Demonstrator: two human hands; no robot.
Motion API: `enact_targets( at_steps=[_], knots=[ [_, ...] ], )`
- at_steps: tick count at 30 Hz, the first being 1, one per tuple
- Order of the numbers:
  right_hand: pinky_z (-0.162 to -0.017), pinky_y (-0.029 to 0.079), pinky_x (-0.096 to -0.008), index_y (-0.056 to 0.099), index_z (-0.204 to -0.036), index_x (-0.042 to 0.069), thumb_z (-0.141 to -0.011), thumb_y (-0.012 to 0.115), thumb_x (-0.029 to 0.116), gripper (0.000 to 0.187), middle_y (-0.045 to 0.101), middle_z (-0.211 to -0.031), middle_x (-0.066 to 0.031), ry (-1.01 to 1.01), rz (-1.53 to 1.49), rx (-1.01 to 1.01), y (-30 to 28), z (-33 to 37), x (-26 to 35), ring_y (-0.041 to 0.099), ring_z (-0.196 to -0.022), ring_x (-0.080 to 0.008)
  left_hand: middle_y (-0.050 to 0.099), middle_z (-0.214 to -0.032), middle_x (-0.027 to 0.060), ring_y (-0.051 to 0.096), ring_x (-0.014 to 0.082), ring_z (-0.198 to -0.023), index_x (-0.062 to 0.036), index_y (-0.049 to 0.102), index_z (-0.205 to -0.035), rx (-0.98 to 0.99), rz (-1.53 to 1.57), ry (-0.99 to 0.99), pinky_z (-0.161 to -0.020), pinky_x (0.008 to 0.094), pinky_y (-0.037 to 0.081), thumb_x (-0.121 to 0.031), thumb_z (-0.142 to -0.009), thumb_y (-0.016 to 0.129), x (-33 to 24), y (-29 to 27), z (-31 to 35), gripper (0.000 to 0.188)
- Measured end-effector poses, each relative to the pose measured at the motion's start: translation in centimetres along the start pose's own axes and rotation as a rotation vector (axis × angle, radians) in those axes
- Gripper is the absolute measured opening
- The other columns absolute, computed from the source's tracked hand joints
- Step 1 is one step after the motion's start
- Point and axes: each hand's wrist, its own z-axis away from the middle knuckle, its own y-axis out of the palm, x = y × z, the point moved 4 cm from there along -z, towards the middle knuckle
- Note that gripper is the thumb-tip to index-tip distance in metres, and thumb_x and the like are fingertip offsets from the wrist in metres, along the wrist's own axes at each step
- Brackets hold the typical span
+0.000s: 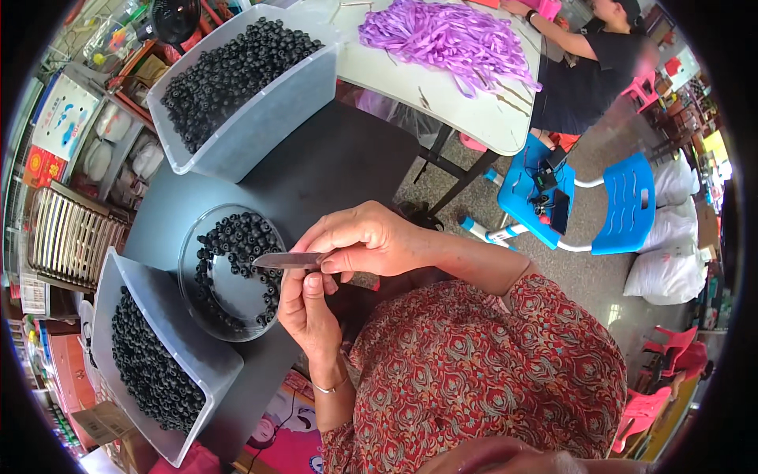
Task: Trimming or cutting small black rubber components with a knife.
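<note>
In front of my body, my two hands meet above the table's edge. My right hand [367, 238] is closed around a small knife, its metal blade [286, 259] pointing left. Directly below the blade, my left hand [309, 310] is pinched, thumb against fingers; what sits between them is too small to make out. A round clear tray [237, 304] lies just left of my hands. Small black round parts [246, 235] are spread along its far side and rim. The blade's tip hangs over its right edge.
One translucent bin [264, 122] heaped with black parts stands at the far side of the dark table [316, 150]; another bin [154, 288] is tilted at the near left. Purple straps [450, 39] cover a white table [505, 118], where another person [588, 71] works. A blue chair [628, 207] stands right.
</note>
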Motion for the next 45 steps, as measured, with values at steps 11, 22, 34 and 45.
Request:
enact_targets(
  at_steps=[11, 22, 34, 45],
  knots=[
    [-0.074, 0.053, -0.0314, 0.063, -0.104, 0.0, -0.082, 0.061, -0.001, 0.022, 0.062, -0.111, -0.0112, -0.256, 0.326, -0.07, -1.7, 2.8, -1.3, 0.065, -0.09, -0.0234, 0.056, -0.079, 0.0019, 0.048, 0.0075, -0.068, 0.0042, 0.058, -0.109, -0.026, 0.005, -0.05, -0.063, 0.0198, 0.041, -0.007, -0.09, 0.058, 1.8, 2.0, 2.1, 0.022],
    [-0.063, 0.054, -0.0237, 0.061, -0.103, -0.006, -0.086, 0.056, -0.005, 0.017, 0.061, -0.102, -0.0107, -0.202, 0.107, -0.095, -3.1, 5.1, -0.2, 0.065, -0.076, -0.0143, 0.057, -0.097, 0.0075, 0.052, 0.0104, -0.072, 0.0051, 0.057, -0.114, 0.075, -0.091, -0.011, -0.065, 0.0224, 0.046, 0.01, -0.086, 0.05, 0.6, 4.0, 3.1, 0.03],
    [-0.063, 0.054, -0.0238, 0.061, -0.106, -0.006, -0.084, 0.059, -0.006, 0.023, 0.06, -0.106, -0.0127, -0.129, -0.07, 0.044, -3.8, 5.0, 0.9, 0.064, -0.075, -0.0147, 0.063, -0.083, 0.0035, 0.057, 0.0077, -0.067, 0.0005, 0.061, -0.108, 0.041, 0.057, -0.03, -0.059, 0.0186, 0.047, 0.006, -0.081, 0.063, 0.4, 4.8, 3.4, 0.028],
    [-0.064, 0.054, -0.0243, 0.062, -0.107, -0.004, -0.082, 0.058, -0.009, 0.026, 0.058, -0.115, -0.0124, -0.129, 0.031, 0.127, -1.5, 4.5, 1.3, 0.064, -0.08, -0.0156, 0.059, -0.079, 0.0023, 0.051, 0.0077, -0.065, 0.0034, 0.062, -0.091, 0.014, 0.075, -0.008, -0.06, 0.021, 0.044, -0.005, -0.089, 0.059, 0.3, 3.3, 4.2, 0.009]
  ],
)
